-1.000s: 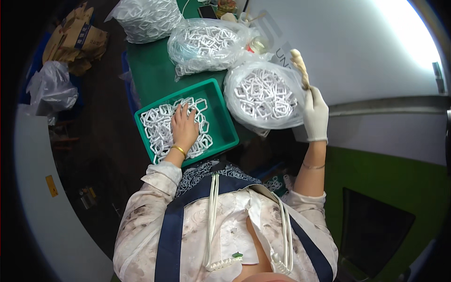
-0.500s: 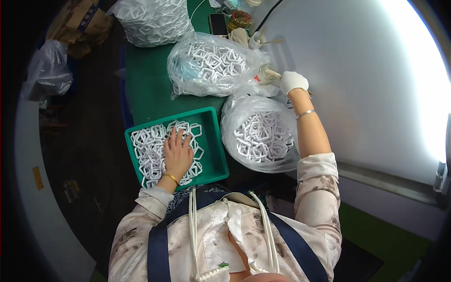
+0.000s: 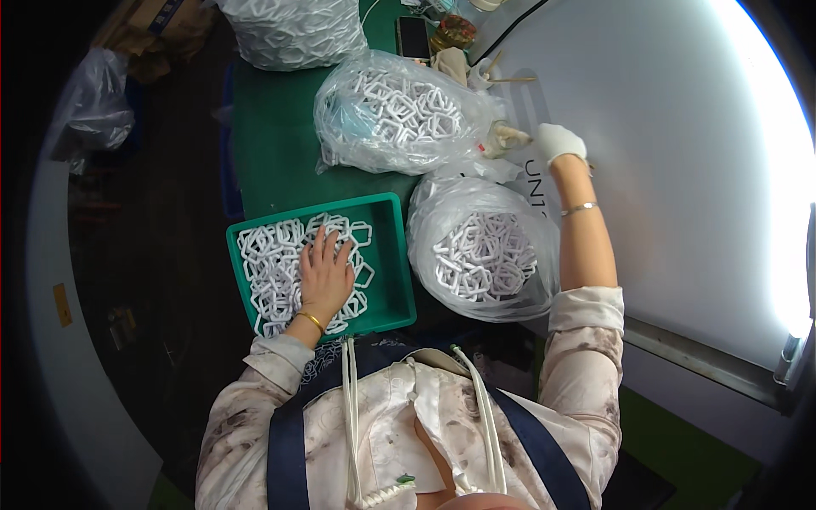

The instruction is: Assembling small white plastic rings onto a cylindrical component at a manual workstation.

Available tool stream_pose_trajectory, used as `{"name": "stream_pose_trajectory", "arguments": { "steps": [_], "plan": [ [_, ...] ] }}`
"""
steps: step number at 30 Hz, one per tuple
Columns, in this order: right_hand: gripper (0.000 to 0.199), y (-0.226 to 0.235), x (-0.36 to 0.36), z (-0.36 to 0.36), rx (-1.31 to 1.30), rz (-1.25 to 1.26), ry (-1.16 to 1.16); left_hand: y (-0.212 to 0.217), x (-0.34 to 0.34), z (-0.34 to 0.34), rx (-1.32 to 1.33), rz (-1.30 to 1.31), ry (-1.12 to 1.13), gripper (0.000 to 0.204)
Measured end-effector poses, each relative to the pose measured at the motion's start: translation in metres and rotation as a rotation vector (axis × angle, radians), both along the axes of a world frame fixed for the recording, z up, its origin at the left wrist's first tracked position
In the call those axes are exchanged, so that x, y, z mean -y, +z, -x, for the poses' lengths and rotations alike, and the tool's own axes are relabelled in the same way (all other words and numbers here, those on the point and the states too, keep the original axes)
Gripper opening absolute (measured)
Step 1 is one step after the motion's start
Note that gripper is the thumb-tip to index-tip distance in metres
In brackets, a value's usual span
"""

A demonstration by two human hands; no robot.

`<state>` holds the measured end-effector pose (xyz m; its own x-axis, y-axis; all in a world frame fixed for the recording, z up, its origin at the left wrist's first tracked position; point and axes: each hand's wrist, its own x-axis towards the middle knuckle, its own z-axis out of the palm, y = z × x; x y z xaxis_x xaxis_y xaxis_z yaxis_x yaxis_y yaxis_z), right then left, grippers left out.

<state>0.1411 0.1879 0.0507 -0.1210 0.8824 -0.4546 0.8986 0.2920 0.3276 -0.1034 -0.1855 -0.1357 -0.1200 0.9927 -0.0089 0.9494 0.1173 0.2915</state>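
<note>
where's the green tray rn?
In the head view the green tray sits lower left of centre on the green table, just left of a clear bag of white rings. The bare left hand lies on the white rings inside it.

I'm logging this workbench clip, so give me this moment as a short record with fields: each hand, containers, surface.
left hand: bare left hand, palm down on white plastic rings in the green plastic tray
right hand: white-gloved right hand, on the lit white panel; grip hidden
bags: clear plastic bag of rings beside the tray; second clear bag of rings behind it
surface: green table
</note>
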Motion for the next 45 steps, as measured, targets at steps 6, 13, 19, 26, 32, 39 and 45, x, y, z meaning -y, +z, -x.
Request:
{"name": "stream_pose_trajectory", "arguments": {
  "steps": [6, 13, 19, 26, 32, 39, 45],
  "plan": [
    [0.034, -0.008, 0.018, -0.030, -0.034, -0.087, -0.061, 0.006, 0.001, 0.002, 0.127, -0.011, 0.014, 0.046],
    [0.030, -0.025, 0.035, -0.039, -0.138, -0.195, -0.130, 0.010, -0.007, 0.022, 0.315, -0.158, 0.041, 0.017],
    [0.033, -0.027, 0.046, -0.036, -0.198, -0.249, -0.208, 0.014, -0.008, 0.043, 0.480, -0.084, 0.237, 0.014],
    [0.036, -0.040, 0.062, -0.042, -0.328, -0.315, -0.311, 0.015, -0.031, 0.043, 0.534, -0.188, 0.150, 0.015],
    [0.035, -0.058, 0.069, -0.045, -0.331, -0.292, -0.303, 0.008, -0.057, 0.030, 0.279, 0.125, 0.011, 0.029],
    [0.037, -0.068, 0.074, -0.047, -0.413, -0.311, -0.320, -0.008, -0.057, 0.039, 0.035, -0.010, -0.103, 0.010],
    [0.037, -0.085, 0.069, -0.059, -0.389, -0.286, -0.288, 0.019, -0.054, 0.050, 0.392, 0.052, 0.098, 0.014]
  ]
}}
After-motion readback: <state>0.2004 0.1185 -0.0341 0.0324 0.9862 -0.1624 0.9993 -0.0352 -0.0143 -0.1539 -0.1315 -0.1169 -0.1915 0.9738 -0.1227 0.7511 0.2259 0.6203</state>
